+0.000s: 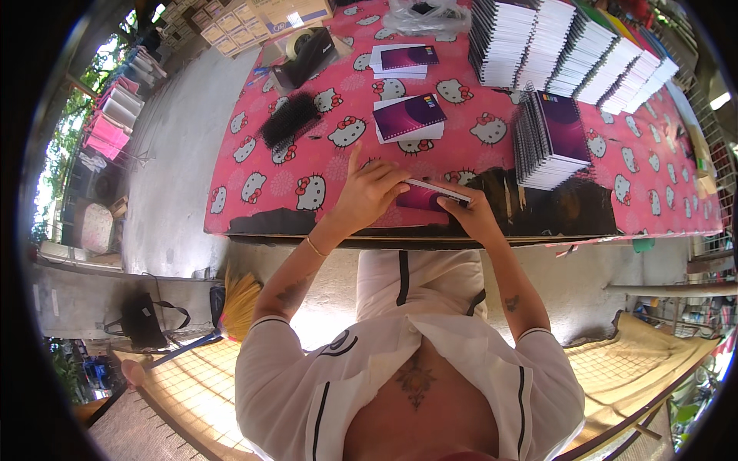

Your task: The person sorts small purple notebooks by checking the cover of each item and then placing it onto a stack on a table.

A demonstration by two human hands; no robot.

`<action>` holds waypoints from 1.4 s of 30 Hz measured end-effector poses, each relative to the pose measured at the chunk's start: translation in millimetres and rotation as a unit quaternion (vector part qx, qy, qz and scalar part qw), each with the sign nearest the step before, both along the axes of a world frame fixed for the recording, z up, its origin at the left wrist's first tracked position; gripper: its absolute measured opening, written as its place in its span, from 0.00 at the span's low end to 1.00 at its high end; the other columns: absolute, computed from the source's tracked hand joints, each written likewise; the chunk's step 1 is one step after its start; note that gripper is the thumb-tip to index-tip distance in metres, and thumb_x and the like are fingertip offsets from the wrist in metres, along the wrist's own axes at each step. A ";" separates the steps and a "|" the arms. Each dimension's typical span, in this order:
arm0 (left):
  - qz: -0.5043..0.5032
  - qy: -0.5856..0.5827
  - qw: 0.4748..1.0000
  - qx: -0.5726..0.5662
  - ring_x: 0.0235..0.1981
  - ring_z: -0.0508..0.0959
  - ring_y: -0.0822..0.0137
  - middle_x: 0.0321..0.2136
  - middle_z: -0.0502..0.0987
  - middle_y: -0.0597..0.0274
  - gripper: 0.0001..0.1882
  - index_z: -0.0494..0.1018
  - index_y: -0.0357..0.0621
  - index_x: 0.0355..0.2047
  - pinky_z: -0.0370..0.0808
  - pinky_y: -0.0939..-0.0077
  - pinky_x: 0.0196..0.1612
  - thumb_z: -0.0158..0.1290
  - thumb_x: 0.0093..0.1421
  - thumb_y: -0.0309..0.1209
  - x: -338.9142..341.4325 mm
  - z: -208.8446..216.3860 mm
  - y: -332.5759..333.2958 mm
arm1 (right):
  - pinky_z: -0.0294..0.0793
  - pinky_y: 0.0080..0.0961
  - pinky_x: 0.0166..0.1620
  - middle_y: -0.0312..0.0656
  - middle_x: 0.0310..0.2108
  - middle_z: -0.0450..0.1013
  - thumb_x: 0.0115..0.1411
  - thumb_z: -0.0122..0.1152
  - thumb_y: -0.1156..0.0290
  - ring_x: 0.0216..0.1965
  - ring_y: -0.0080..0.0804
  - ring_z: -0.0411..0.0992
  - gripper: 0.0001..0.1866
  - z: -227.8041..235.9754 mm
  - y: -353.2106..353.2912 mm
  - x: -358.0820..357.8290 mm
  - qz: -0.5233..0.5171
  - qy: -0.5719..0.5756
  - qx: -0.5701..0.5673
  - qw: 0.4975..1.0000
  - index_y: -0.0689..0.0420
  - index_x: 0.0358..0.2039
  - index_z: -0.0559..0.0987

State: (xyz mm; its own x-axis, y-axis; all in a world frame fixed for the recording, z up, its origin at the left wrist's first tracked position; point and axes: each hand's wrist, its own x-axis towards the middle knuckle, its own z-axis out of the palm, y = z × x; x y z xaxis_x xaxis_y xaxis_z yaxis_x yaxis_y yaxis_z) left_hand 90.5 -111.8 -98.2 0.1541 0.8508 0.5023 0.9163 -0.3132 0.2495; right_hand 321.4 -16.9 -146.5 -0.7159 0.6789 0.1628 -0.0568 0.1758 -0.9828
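Close to the table's front edge I hold a small purple-covered notebook (421, 201), tilted so that its long edge of white pages faces up. My right hand (478, 217) grips its right end, with the thumb over the cover. At its left end my left hand (370, 190) pinches the edge, its index finger raised. Whether wire runs along this edge is too small to tell. Beyond my hands lie a purple cover on white sheets (410, 117) and a smaller-looking, similar set (408, 57). A heap of black binding wires (290, 121) lies to the left.
Spiral-bound purple notebooks (565, 134) stand stacked at the right, before long rows of bound books (569, 54). A tape dispenser (306, 60), cardboard boxes (288, 11) and a clear plastic bag (427, 17) are farther back. The pink tablecloth (346, 165) is torn along the front edge.
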 end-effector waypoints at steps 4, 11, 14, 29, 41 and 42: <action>-0.018 -0.049 0.995 -0.085 0.37 0.80 0.63 0.31 0.79 0.66 0.13 0.78 0.53 0.43 0.49 0.38 0.68 0.63 0.57 0.35 -3.1 13.0 -2.1 | 0.66 0.16 0.33 0.29 0.29 0.74 0.64 0.61 0.77 0.29 0.14 0.62 0.19 2.1 -7.4 1.9 0.003 0.005 0.010 1.000 0.57 0.56 0.79; -0.045 -0.006 0.998 -0.044 0.45 0.79 0.63 0.41 0.80 0.63 0.17 0.78 0.54 0.47 0.44 0.37 0.68 0.63 0.56 0.38 -14.9 8.1 1.5 | 0.68 0.16 0.37 0.30 0.33 0.76 0.64 0.61 0.76 0.31 0.15 0.64 0.19 2.4 -5.9 2.6 0.009 -0.023 0.002 1.000 0.59 0.56 0.79; 0.065 0.118 0.990 -0.040 0.59 0.71 0.57 0.56 0.73 0.54 0.31 0.71 0.48 0.58 0.41 0.30 0.67 0.60 0.58 0.47 8.5 8.8 -5.1 | 0.69 0.16 0.38 0.30 0.35 0.76 0.64 0.61 0.76 0.32 0.16 0.65 0.18 0.5 -8.4 -2.0 -0.018 0.018 -0.039 0.999 0.60 0.55 0.79; 0.167 0.106 0.980 0.010 0.73 0.48 0.45 0.71 0.50 0.43 0.46 0.53 0.35 0.69 0.42 0.25 0.65 0.47 0.62 0.57 41.8 -17.5 -18.7 | 0.72 0.20 0.45 0.37 0.41 0.79 0.63 0.61 0.75 0.38 0.19 0.70 0.18 7.2 -8.9 -11.8 -0.041 -0.027 0.073 0.996 0.60 0.54 0.79; 0.137 0.101 0.985 -0.022 0.72 0.51 0.44 0.69 0.53 0.39 0.47 0.54 0.31 0.67 0.47 0.30 0.65 0.46 0.63 0.59 58.8 -31.6 -32.3 | 0.73 0.23 0.49 0.41 0.41 0.80 0.62 0.61 0.76 0.42 0.21 0.73 0.17 -3.0 -4.4 -10.0 -0.012 -0.071 0.023 0.997 0.64 0.52 0.79; 0.132 0.093 0.987 -0.021 0.72 0.51 0.44 0.69 0.53 0.39 0.47 0.54 0.31 0.67 0.47 0.30 0.65 0.46 0.63 0.59 65.3 -41.7 -43.6 | 0.73 0.23 0.48 0.41 0.40 0.80 0.62 0.61 0.76 0.41 0.21 0.73 0.17 -0.8 -8.5 -10.2 -0.019 -0.072 0.028 0.997 0.64 0.52 0.79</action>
State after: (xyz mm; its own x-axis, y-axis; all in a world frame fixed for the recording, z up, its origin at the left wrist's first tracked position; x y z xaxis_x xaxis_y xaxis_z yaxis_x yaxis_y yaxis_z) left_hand 155.8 -155.4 -139.9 0.0106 0.8933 0.4493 0.9957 -0.0509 0.0777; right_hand 311.2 -25.4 -147.3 -0.7082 0.6990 0.0989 0.0921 0.2303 -0.9688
